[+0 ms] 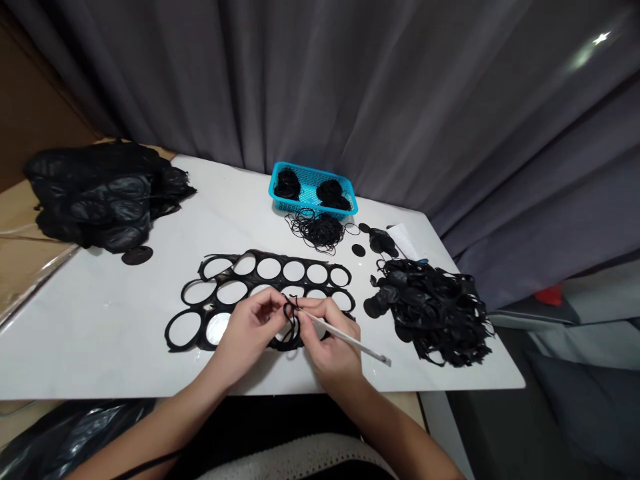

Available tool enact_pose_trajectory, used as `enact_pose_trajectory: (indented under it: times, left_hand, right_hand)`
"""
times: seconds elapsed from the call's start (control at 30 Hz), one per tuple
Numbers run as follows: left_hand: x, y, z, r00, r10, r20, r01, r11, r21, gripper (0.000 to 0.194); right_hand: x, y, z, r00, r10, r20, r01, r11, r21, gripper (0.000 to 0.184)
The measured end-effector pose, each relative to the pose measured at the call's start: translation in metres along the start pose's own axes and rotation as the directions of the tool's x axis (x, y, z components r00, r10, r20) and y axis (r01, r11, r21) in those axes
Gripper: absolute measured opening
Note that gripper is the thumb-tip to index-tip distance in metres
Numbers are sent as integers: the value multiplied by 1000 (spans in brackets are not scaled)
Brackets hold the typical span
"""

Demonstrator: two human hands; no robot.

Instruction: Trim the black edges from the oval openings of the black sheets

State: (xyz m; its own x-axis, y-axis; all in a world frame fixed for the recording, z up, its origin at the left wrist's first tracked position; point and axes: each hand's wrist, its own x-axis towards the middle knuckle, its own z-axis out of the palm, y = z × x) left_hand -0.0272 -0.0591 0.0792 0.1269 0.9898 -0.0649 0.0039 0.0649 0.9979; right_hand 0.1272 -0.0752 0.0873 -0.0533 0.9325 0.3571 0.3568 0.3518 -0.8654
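Observation:
Over the middle of a black sheet with rows of round holes [257, 256], my two hands meet. My left hand [253, 327] is closed, its thumb and fingertips pinching thin black rubbery loops [289, 312]. A slim silver-grey tool [357, 343] is gripped by my right hand [333, 340]; its tip is at the loops and its flat end, with a small hole, points down to the right. Whether that tool has one blade or two arms I cannot tell. My fingers hide part of the loops, and my hands cover the sheet's lower middle.
At the back stands a blue basket [305, 200] with black bundles, and a heap of thin black rings [323, 230] before it. A pile of black scraps [440, 310] lies right, near loose black discs [359, 251]. A large black stack [100, 193] sits at left. Grey curtains [310, 80] hang behind.

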Motion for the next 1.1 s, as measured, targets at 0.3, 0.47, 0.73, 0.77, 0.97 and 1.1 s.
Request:
enact_pose_trajectory:
  times: [0.3,0.47,0.73,0.77,0.97,1.1]
  left_hand:
    - [-1,0,2,999,-8,-35,7,1000,-24,20]
    - [-2,2,-1,998,52,-23,-51,997,65,19]
    - [-5,2,1,991,129,-41,-118,973,201,14]
    - [-5,3,1,988,147,-49,-132,964,229,13]
    - [-4,5,-2,983,174,-57,-155,956,251,15]
    - [-5,4,-5,994,103,-43,-94,980,174,18]
  right_hand:
    - [-1,0,1,1000,17,-5,-17,1000,-4,10]
    - [0,-1,1,999,46,-22,-45,998,34,10]
    - [-4,4,7,987,-154,-41,148,982,-121,11]
    - [-5,6,8,979,-202,-39,194,970,-146,13]
    - [-2,7,6,984,-168,-52,162,981,-107,12]
    - [7,6,-2,981,190,47,-196,951,239,11]
